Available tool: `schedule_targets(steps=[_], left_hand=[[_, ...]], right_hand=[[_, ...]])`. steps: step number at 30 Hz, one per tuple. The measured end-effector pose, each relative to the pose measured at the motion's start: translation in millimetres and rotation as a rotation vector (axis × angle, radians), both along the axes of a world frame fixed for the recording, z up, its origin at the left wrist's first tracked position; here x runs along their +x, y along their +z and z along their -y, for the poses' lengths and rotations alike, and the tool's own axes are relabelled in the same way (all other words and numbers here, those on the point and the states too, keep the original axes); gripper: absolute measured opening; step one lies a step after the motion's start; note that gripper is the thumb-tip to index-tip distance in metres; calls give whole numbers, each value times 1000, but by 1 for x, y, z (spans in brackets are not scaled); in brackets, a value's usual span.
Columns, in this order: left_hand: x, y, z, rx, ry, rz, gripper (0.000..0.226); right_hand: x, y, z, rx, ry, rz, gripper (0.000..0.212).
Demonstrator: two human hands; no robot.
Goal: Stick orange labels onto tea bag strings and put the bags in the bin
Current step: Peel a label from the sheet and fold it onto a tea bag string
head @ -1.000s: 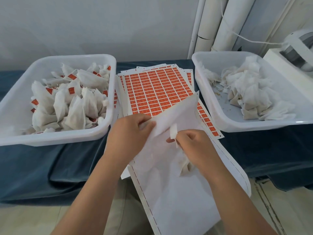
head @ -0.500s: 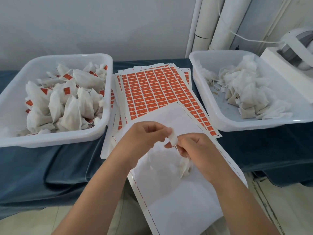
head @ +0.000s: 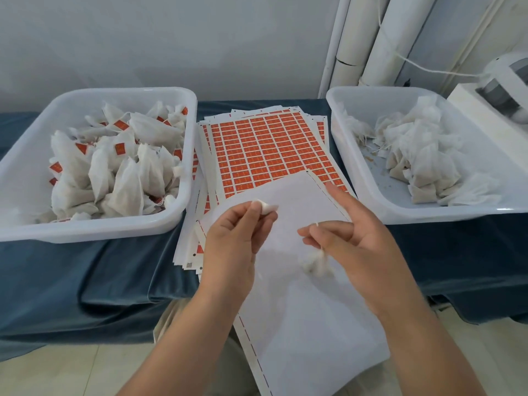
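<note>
My left hand (head: 234, 232) pinches a small white scrap of paper (head: 267, 207) between thumb and fingertips above a blank white backing sheet (head: 308, 324). My right hand (head: 360, 250) pinches the string of a small white tea bag (head: 315, 262), which hangs blurred below the fingers; its index finger points outward. Sheets of orange labels (head: 265, 150) lie stacked between two white bins. The left bin (head: 31, 132) holds several tea bags with orange labels. The right bin (head: 368, 172) holds several unlabelled white tea bags.
A dark blue cloth (head: 85, 275) covers the table. White pipes (head: 368, 41) rise at the back right, and a white machine (head: 503, 90) stands behind the right bin. The backing sheet hangs over the table's front edge.
The raised flap of the white backing sheet has dropped flat. My hands have drawn apart: the left carried the white scrap leftward, the right kept the tea bag's string.
</note>
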State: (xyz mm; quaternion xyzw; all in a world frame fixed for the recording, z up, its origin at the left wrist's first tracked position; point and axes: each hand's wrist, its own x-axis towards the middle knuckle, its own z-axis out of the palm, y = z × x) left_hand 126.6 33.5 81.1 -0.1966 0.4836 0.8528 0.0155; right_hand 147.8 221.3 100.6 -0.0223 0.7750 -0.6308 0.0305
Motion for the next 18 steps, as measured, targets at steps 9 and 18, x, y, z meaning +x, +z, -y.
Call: schedule_targets(steps=[9,18], left_hand=[[10,-4,-18,-109,-12,-45,19],[14,-1,-29,-253,-63,-138,22]], right_hand=[[3,21,8,52,-24,-190,12],[-5,29,19,153,-36,-259,27]])
